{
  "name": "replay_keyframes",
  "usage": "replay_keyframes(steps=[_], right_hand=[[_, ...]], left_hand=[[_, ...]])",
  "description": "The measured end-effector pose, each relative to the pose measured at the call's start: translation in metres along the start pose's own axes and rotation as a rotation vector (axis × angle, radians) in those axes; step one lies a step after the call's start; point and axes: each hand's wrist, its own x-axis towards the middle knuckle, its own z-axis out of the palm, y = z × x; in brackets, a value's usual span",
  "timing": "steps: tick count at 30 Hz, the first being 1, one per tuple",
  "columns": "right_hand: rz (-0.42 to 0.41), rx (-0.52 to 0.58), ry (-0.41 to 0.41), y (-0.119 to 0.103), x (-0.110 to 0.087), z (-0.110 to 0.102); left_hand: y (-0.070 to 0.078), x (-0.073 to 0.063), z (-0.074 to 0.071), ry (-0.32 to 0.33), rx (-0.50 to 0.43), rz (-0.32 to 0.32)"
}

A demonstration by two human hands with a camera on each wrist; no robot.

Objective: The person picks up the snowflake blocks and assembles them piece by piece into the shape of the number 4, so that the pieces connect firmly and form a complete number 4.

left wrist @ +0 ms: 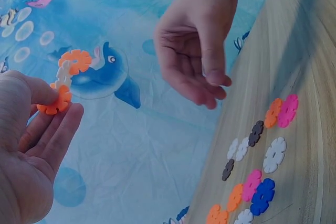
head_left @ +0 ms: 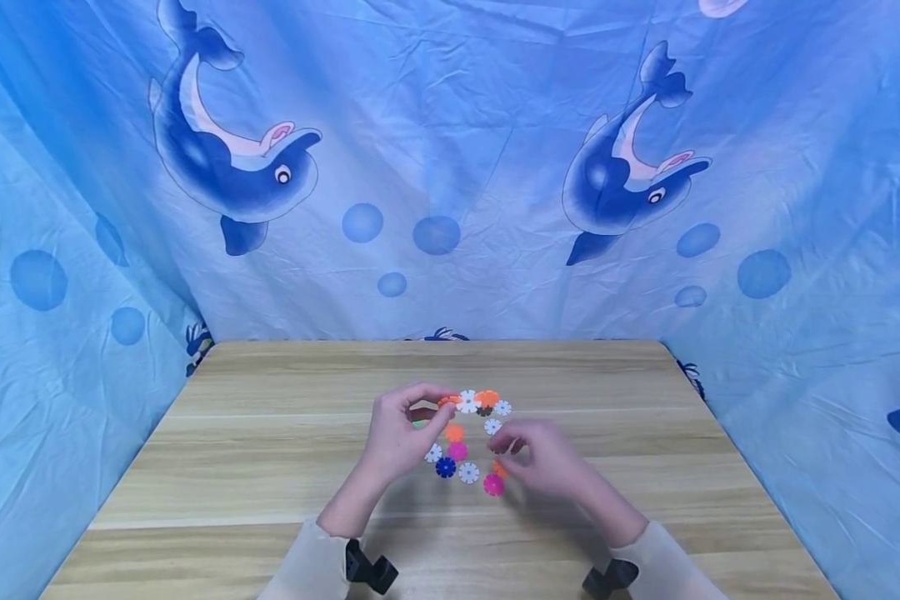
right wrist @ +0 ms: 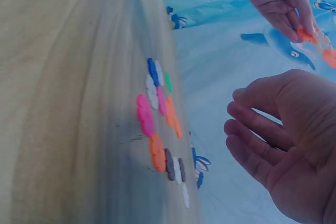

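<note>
My left hand [head_left: 399,429] pinches an orange flower-shaped disc [left wrist: 54,102] between thumb and fingers, held above the table. A white disc [left wrist: 64,75] joins it to a second orange disc [left wrist: 76,62], making a short chain of three. To the right, my right hand [head_left: 543,454] hovers over the loose discs with its fingers loosely bent. Nothing shows between its fingers [right wrist: 257,121] in the right wrist view. Below the hands lie a blue disc [head_left: 446,467], a pink disc [head_left: 493,484] and a white disc [head_left: 468,472]. An orange disc [head_left: 499,468] is partly hidden by the right hand.
More loose discs lie flat on the wooden table [head_left: 270,467], among them a green disc [right wrist: 168,82] and a dark disc [left wrist: 256,133]. A blue curtain [head_left: 450,167] with printed dolphins hangs behind the table and along both sides.
</note>
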Motion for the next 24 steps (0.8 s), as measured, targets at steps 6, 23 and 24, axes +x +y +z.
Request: replay_keyframes(steps=[6,23,24], right_hand=[[0.017,-0.026,-0.075,0.002,-0.002,0.007],[0.003,-0.089,-0.227,0.012,-0.005,0.025],[-0.005,-0.097,-0.229,0.012,-0.005,0.026]], left_hand=[[-0.001,0.000,0.001,-0.005,-0.004,-0.015],[-0.003,-0.003,0.004,-0.012,-0.005,-0.028],[-0.003,-0.003,0.004,-0.013,-0.007,-0.026]])
